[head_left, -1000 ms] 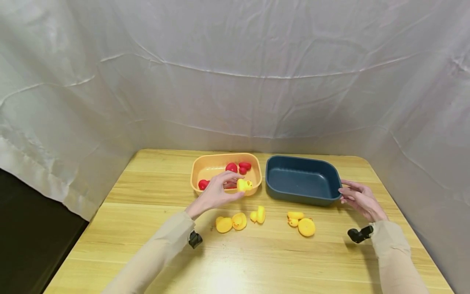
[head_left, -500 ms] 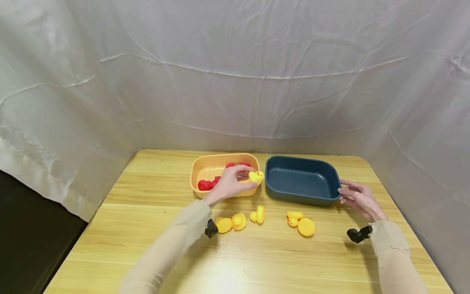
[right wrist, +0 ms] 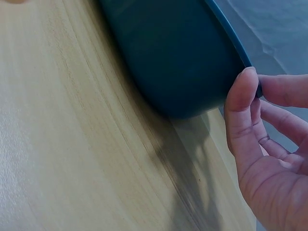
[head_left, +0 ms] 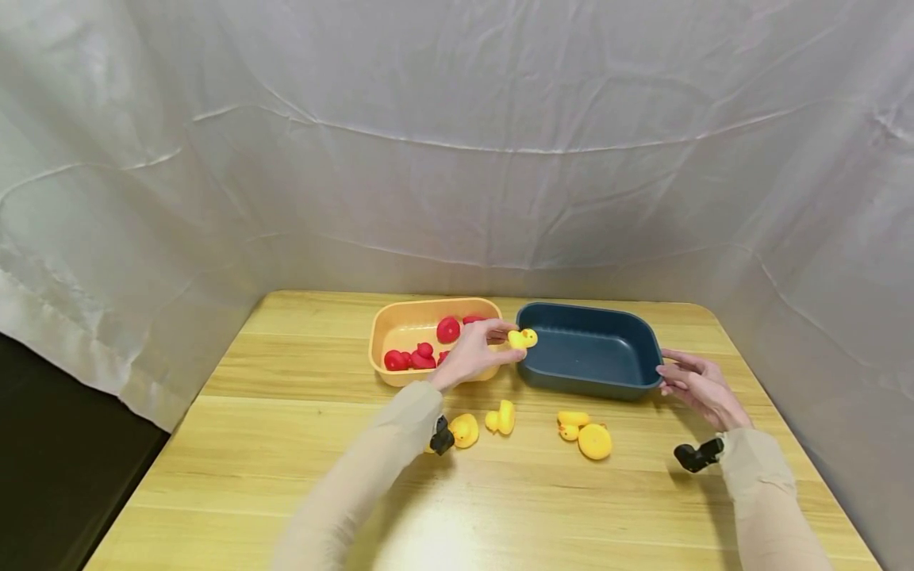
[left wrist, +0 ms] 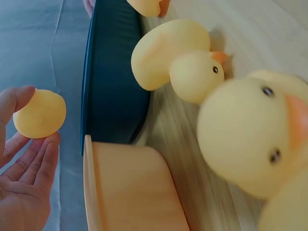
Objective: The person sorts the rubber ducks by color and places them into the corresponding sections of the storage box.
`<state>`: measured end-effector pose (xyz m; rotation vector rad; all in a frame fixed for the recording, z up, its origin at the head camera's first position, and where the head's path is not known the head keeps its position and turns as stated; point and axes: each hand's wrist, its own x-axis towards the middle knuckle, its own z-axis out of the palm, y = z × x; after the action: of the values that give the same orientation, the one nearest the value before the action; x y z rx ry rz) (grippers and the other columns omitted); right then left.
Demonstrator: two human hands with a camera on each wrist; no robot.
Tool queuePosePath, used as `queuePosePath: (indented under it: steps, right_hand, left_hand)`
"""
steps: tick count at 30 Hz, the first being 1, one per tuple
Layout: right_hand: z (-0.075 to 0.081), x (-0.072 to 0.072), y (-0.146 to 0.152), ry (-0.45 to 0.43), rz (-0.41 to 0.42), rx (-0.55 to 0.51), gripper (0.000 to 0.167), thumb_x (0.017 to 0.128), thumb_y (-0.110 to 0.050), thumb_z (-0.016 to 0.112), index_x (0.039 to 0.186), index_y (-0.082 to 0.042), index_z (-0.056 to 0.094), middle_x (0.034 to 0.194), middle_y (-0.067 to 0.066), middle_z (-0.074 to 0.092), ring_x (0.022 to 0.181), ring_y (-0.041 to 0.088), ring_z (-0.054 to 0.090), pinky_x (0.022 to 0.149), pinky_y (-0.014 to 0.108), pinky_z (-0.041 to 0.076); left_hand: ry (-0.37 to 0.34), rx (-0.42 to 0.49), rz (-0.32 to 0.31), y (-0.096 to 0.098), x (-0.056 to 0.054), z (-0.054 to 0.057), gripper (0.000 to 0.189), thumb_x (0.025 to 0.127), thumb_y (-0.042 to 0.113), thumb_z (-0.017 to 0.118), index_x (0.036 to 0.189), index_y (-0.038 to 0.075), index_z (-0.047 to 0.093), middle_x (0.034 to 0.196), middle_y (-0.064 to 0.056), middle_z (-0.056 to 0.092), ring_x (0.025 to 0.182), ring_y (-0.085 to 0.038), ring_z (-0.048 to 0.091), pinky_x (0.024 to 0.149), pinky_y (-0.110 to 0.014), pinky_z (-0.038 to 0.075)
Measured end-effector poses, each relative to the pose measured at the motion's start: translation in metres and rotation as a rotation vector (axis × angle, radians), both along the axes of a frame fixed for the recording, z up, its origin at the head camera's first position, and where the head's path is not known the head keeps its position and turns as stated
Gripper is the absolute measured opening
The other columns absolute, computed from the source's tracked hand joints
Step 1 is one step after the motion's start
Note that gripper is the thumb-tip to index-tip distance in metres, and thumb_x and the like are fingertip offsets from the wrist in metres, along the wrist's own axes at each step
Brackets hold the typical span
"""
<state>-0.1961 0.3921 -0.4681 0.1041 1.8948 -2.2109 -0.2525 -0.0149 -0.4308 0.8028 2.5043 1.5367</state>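
The desk [head_left: 286, 444] is carrying an orange bin [head_left: 400, 317] with red ducks and a blue bin [head_left: 607, 388]. The right hand [head_left: 696, 388] is bracing the blue bin's rim, fingers relaxed. The left hand [head_left: 474, 357] is pinching a yellow duck [head_left: 522, 339] over the blue bin's near-left edge; I'd clear the rim well before letting go.

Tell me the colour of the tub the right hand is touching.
Dark blue tub; right hand at its rim, clearest in the head view.

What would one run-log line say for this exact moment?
left hand: pinches yellow duck over blue tub near edge | right hand: touches tub rim | orange tub: red toys inside
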Motion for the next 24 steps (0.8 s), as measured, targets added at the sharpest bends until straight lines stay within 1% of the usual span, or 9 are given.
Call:
queuePosePath:
  steps: [5, 7, 11, 14, 18, 24]
  right_hand:
    - [-0.001, -0.001, 0.002, 0.008, 0.006, -0.001, 0.027, 0.101, -0.002, 0.057, 0.117, -0.023, 0.063, 0.09, -0.001, 0.072, 0.072, 0.011, 0.067, 0.067, 0.021, 0.06]
    - [-0.002, -0.001, 0.003, 0.008, 0.006, 0.005, 0.027, 0.1, -0.003, 0.058, 0.119, -0.022, 0.062, 0.09, -0.001, 0.072, 0.072, 0.011, 0.067, 0.067, 0.021, 0.06]
    - [-0.002, -0.002, 0.003, 0.003, 0.009, 0.021, 0.027, 0.1, -0.004, 0.059, 0.12, -0.022, 0.06, 0.09, -0.003, 0.072, 0.073, 0.01, 0.068, 0.068, 0.02, 0.06]
    - [-0.003, -0.002, 0.003, 0.004, 0.004, 0.02, 0.026, 0.1, -0.004, 0.059, 0.119, -0.022, 0.061, 0.09, -0.003, 0.073, 0.073, 0.01, 0.068, 0.068, 0.02, 0.061]
    - [-0.003, -0.002, 0.004, 0.01, 0.005, 0.001, 0.027, 0.1, -0.002, 0.058, 0.116, -0.024, 0.063, 0.09, -0.002, 0.073, 0.073, 0.01, 0.068, 0.068, 0.02, 0.061]
    - [-0.002, 0.0, 0.003, 0.014, 0.012, -0.034, 0.03, 0.101, 0.0, 0.056, 0.113, -0.025, 0.068, 0.09, 0.0, 0.073, 0.073, 0.011, 0.069, 0.067, 0.021, 0.061]
  left_hand:
    - [-0.022, -0.021, 0.002, 0.013, -0.001, -0.002, 0.051, 0.088, 0.023, 0.079, 0.132, 0.004, 0.063, 0.129, -0.012, 0.068, 0.119, -0.031, 0.066, 0.108, -0.039, 0.053]
    - [-0.027, -0.019, 0.001, 0.017, -0.002, -0.004, 0.05, 0.089, 0.023, 0.079, 0.132, 0.003, 0.063, 0.129, -0.013, 0.068, 0.12, -0.033, 0.065, 0.108, -0.041, 0.053]
    - [-0.035, -0.008, -0.005, 0.025, -0.006, -0.008, 0.051, 0.089, 0.02, 0.078, 0.132, 0.001, 0.062, 0.128, -0.014, 0.068, 0.119, -0.033, 0.065, 0.108, -0.043, 0.053]
    - [-0.037, -0.017, -0.01, 0.029, -0.008, -0.01, 0.051, 0.089, 0.021, 0.078, 0.133, 0.001, 0.062, 0.128, -0.014, 0.069, 0.119, -0.032, 0.065, 0.107, -0.041, 0.053]
    - [-0.035, -0.035, -0.015, 0.034, -0.01, -0.012, 0.051, 0.089, 0.022, 0.077, 0.134, 0.002, 0.061, 0.128, -0.013, 0.069, 0.12, -0.033, 0.065, 0.107, -0.039, 0.053]
    - [-0.047, -0.037, -0.023, 0.038, -0.009, -0.013, 0.051, 0.09, 0.02, 0.077, 0.135, 0.002, 0.06, 0.13, -0.016, 0.067, 0.122, -0.037, 0.063, 0.108, -0.045, 0.052]
